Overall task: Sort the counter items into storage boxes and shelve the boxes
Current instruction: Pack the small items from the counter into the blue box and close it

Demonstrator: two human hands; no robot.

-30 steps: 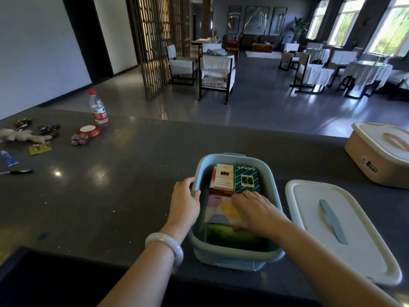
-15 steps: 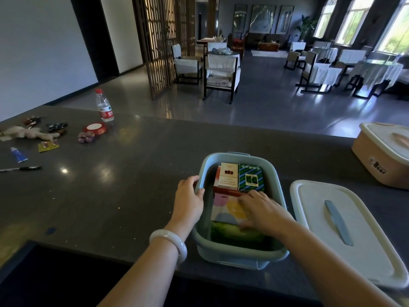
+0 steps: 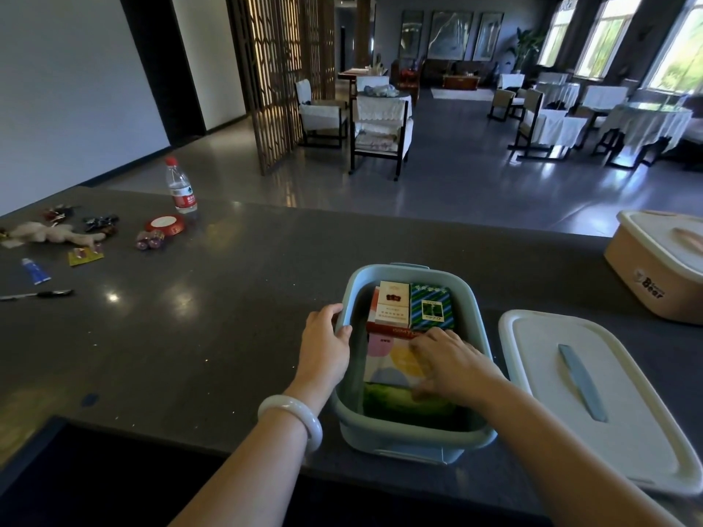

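- The blue storage box sits open on the dark counter, close to its near edge.
- The left hand holds the box's left rim, fingers curled over the edge; a pale bangle rings the wrist.
- The right hand lies inside the box, fingers spread fairly flat on a pastel-patterned packet.
- Just beyond those fingertips lie a white-and-red carton and a green-striped carton, side by side.
- Right of the right hand, the white lid rests beside the box.
- Farther right stands a closed beige box.
- Far left of the left hand lie a water bottle, a red tin, a plush toy, a blue tube and a pen.
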